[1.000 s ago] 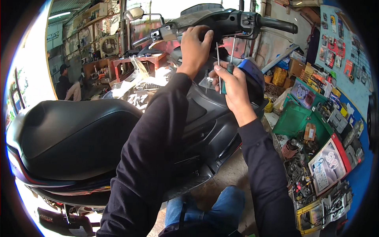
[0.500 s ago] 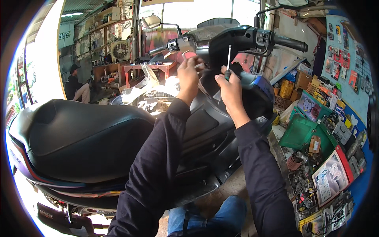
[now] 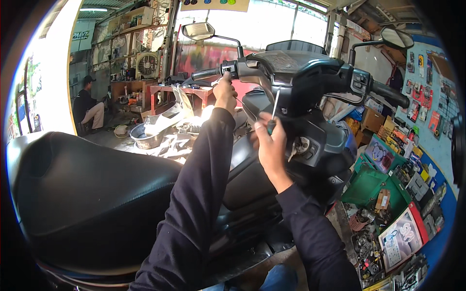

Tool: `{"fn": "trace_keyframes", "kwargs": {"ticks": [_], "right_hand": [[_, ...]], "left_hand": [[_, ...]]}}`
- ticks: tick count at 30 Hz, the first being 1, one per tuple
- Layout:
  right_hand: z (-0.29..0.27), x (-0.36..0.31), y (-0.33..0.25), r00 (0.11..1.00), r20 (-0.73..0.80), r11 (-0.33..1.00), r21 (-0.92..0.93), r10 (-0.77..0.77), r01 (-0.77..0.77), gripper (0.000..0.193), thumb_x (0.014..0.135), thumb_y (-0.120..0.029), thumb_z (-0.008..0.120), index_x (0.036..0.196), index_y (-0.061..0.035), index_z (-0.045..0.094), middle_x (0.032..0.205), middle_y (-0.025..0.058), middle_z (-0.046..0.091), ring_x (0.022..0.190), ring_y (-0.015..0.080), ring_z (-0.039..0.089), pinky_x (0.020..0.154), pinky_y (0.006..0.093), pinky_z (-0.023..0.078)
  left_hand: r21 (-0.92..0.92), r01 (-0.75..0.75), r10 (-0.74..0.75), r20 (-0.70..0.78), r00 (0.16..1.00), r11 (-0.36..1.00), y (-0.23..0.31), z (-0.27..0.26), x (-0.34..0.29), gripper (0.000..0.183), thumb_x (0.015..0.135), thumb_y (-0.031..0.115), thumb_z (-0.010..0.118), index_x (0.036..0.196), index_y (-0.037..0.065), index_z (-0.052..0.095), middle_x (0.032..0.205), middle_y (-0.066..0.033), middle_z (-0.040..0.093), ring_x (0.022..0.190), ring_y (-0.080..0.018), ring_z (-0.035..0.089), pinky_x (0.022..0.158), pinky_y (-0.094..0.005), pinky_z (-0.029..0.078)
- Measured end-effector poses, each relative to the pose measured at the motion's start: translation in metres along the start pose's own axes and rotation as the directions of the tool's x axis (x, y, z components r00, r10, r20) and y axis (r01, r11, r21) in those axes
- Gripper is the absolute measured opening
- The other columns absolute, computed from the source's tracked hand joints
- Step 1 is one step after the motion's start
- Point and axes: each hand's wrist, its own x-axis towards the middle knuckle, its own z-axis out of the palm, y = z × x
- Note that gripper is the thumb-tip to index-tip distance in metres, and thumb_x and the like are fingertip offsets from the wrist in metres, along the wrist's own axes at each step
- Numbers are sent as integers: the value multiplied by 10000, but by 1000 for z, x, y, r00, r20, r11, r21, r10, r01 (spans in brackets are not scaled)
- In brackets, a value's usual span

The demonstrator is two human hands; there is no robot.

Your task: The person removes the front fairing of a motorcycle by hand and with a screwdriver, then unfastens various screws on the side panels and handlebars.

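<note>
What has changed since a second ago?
The left hand moved left from the handlebar cover to the left switch housing. The right hand also shifted left, its screwdriver pointing upward. The camera view swung too. As before, the right hand grips the screwdriver and a person sits in the background.

1. Down on the floor [image 3: 109,137], a round basin [image 3: 145,144] sits beside pale scraps [image 3: 174,146].
2. Behind it, the red tabletop [image 3: 162,89] carries dark parts [image 3: 181,78]!
3. And up high, a shelf [image 3: 130,30] bears a box [image 3: 141,16].
</note>
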Motion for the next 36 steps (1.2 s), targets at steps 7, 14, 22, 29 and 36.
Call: {"fn": "trace_keyframes", "kwargs": {"ticks": [7,14,22,29,36], "right_hand": [[21,14,35,942,55,935,113,332,-336,158,915,-167,488,1054,-95,511,709,0,515,485,58,453,413,216,356],[58,29,67,953,51,949,89,299,-303,276,950,-214,473,1207,-121,513,720,9,526,522,74,474,405,224,365],[64,20,120,894,74,734,544,441,-407,203,875,-224,634,1047,-135,574,905,-33,571,837,90,483,668,303,375],[64,31,131,912,89,730,570,401,-377,259,865,-206,655,1118,-154,636,940,-91,586,820,36,471,674,251,318],[67,36,142,927,102,759,545,362,-357,265,873,-202,648,1131,-145,635,937,-104,581,826,21,468,640,228,301]], "left_hand": [[-224,45,-29,72,997,974,10,-15,54,315,822,399,696,777,113,573,577,31,387,417,-78,290,371,-237,190],[-155,-3,23,123,992,988,2,-32,67,356,851,484,624,873,129,617,729,-10,568,495,-157,506,401,-283,402],[-86,-333,331,-43,943,939,18,-46,-28,421,849,373,636,1033,-6,618,897,-51,632,736,-172,618,605,-314,484],[249,-438,360,303,883,864,-17,-60,-21,240,834,173,690,958,-31,660,897,-93,677,772,-126,619,679,-241,474],[344,-445,268,456,849,827,-27,-59,-9,329,835,128,700,1077,-83,630,952,-118,679,860,-135,633,763,-259,484]]}}
